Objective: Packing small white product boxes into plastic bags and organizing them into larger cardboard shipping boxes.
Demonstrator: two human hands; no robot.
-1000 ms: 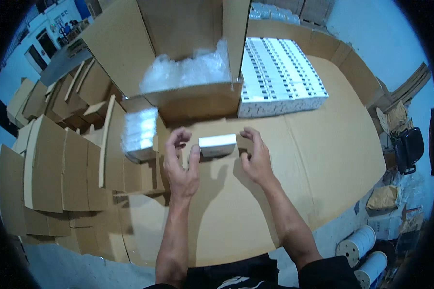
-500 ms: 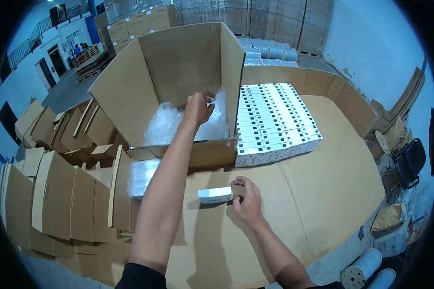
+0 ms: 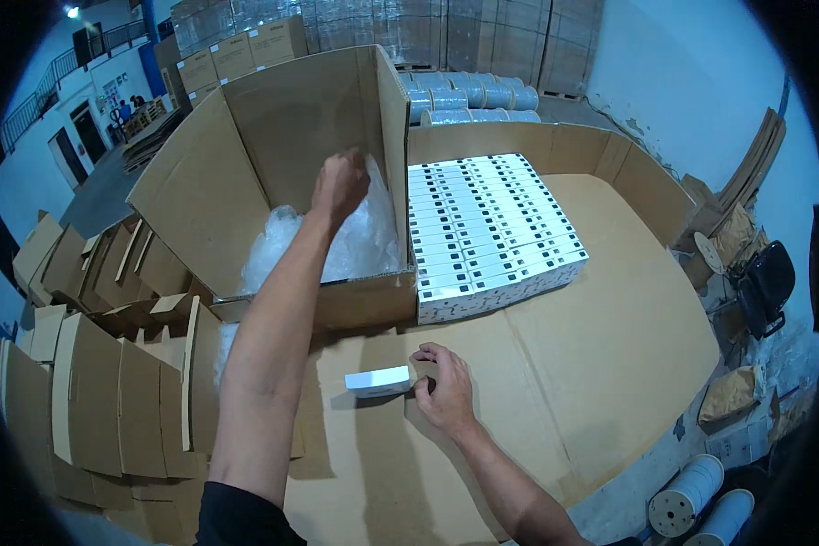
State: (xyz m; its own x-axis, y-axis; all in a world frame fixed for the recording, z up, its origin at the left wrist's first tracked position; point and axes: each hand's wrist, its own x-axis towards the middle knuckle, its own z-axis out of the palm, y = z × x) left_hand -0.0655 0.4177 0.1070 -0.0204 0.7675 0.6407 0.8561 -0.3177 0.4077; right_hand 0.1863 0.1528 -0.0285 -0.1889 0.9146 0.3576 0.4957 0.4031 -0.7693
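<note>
A tall open cardboard box holds a heap of clear plastic bags. My left hand reaches inside it with closed fingers, pinching a bag that rises from the heap; the fingertips are partly hidden. On the cardboard-covered table lies a small white box. My right hand rests just beyond that box's right end, thumb and fingers apart and slightly curled. The fingertips are very near the box, but I cannot tell whether they touch it.
Rows of white boxes with dark squares stand packed right of the plastic bags' box. Folded cardboard cartons crowd the left. A raised cardboard wall borders the table's far right. Wire spools and a black chair stand beyond.
My left hand has drawn the plastic bag slightly upward, its fingers now more closed. The whole view has shifted a little to the right. My right hand and the small white box keep their places.
</note>
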